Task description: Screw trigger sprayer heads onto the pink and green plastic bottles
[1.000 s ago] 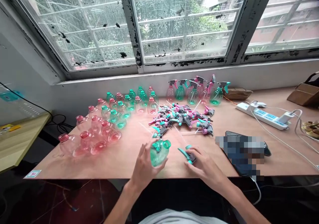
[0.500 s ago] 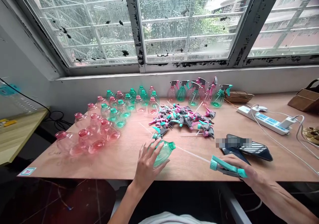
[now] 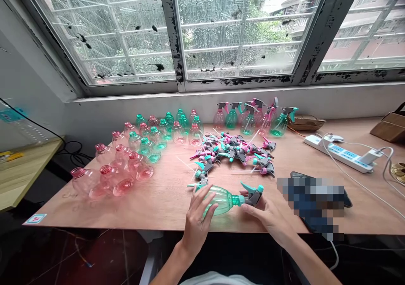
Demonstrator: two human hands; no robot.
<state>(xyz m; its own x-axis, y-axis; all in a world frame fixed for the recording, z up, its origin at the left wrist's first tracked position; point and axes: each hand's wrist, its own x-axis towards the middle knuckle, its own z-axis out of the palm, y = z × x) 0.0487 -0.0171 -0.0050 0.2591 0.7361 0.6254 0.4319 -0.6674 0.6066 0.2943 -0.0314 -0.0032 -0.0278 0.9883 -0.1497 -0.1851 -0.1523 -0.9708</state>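
Lying on its side near the table's front edge, a clear green bottle (image 3: pixel 221 200) is gripped at its body by my left hand (image 3: pixel 200 211). Its neck points right and meets the turquoise collar of a grey and turquoise spray head (image 3: pixel 253 194). My right hand (image 3: pixel 267 213) is closed on that spray head, fingers partly hidden behind it. Whether the collar is threaded on cannot be seen. Just beyond my left hand lies a pile of pink, turquoise and grey spray heads (image 3: pixel 234 147) with thin white tubes.
Several pink bottles (image 3: pixel 139 166) and green bottles (image 3: pixel 148 150) without tops stand at the left. Bottles with spray heads (image 3: pixel 248 122) line the back by the window. Phones (image 3: pixel 316 200), partly blurred out, lie right of my hands, near a white power strip (image 3: pixel 338 153) with cables.
My right hand has moved left with the spray head, whose tube has gone into the bottle. Neck and collar now meet. My left hand has shifted slightly right with the bottle.
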